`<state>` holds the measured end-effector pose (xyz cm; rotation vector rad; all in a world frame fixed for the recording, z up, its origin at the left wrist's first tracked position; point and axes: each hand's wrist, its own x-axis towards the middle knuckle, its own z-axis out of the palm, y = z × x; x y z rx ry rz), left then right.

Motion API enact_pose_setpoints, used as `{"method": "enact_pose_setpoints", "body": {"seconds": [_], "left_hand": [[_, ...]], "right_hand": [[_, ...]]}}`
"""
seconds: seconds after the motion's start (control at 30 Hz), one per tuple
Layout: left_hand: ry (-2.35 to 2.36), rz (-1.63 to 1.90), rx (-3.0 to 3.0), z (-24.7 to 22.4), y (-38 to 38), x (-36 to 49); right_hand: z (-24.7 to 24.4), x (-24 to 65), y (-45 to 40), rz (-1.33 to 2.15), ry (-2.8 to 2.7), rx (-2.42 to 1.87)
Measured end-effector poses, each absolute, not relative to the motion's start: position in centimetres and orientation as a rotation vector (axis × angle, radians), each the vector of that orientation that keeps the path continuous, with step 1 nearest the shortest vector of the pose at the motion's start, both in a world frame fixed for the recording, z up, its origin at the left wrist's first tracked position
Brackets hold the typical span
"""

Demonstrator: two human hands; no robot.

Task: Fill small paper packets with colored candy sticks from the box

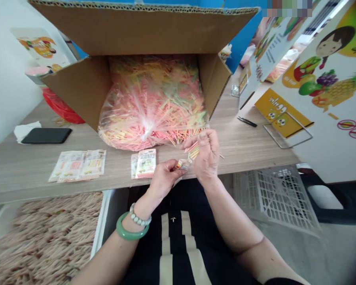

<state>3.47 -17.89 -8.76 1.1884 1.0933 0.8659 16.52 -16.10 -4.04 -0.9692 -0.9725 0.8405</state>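
My left hand [165, 174] pinches a small printed plastic packet [184, 164] above the table's front edge. Beside it, my right hand [207, 156] is closed round a bunch of thin pink and yellow sticks [192, 151], their ends pointing at the packet's mouth. Whether any stick is inside the packet I cannot tell. Behind my hands, a large clear plastic bag [148, 126] full of such coloured sticks lies in an open cardboard box [172, 33] tipped towards me. A few flat printed packets [146, 163] lie left of my left hand.
More flat packets [78, 165] and a black phone [46, 135] lie on the table's left. Tweezers [247, 121] rest at right, near a wire stand [287, 130] and printed cartons [329, 99]. Below are a crate of filled packets [47, 237] and a white plastic basket [284, 198].
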Motion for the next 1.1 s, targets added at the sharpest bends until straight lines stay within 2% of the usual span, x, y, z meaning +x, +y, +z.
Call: {"method": "enact_pose_setpoints", "body": {"seconds": [0.2,0.5,0.87,1.0,1.1], "left_hand": [[0.902,0.853,0.900,-7.8,-18.2,4.1],[0.888,0.950,0.939,-7.5,-18.2,4.4],[0.849,1.036,0.932,-8.2,-17.3,3.4],[0.827,1.126,0.823,-8.8,-17.0,2.6],[0.817,1.148,0.788,-8.9,-16.9,2.3]], "right_hand": [[-5.2,16.0,-17.5,0.815,-1.092,-1.083],[-5.4,17.4,-18.2,0.837,-1.197,-1.086],[-5.6,18.9,-17.5,1.079,-1.684,-1.070],[-6.0,19.3,-17.7,1.251,-1.517,-1.004],[-7.0,19.0,-17.4,1.245,-1.469,-1.097]]}}
